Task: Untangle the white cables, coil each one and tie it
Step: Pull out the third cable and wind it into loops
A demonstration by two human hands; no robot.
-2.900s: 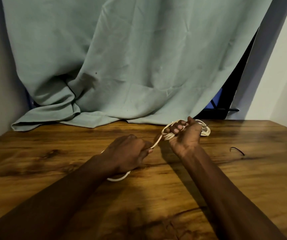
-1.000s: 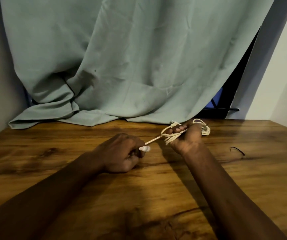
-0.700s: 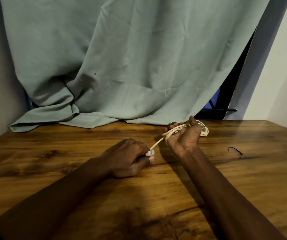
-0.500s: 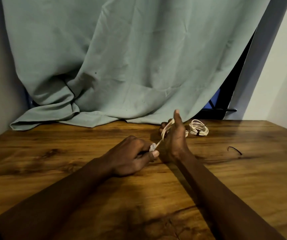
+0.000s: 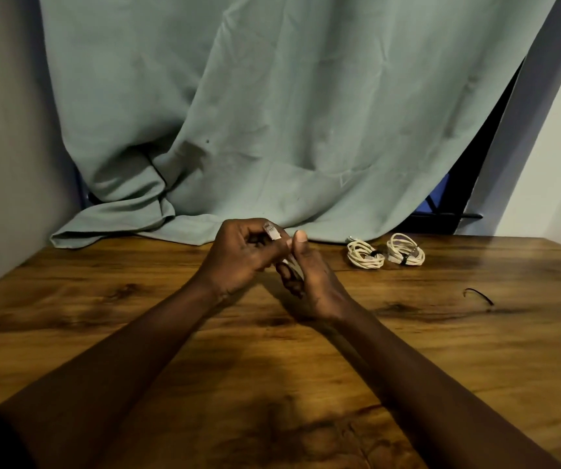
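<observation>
two tied coils sit on the counter; left hand pinches the plug, right hand grips the loops, which could spring apart while reaching for the black tie.

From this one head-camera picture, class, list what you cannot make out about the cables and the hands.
Head view only:
- white cable: most of it is hidden between the left hand and right hand; only its plug and a few strands show.
- first coiled cable and second coiled cable: dark ties too small to show how they fasten.
- thin black strip on the table: too small to identify.
</observation>
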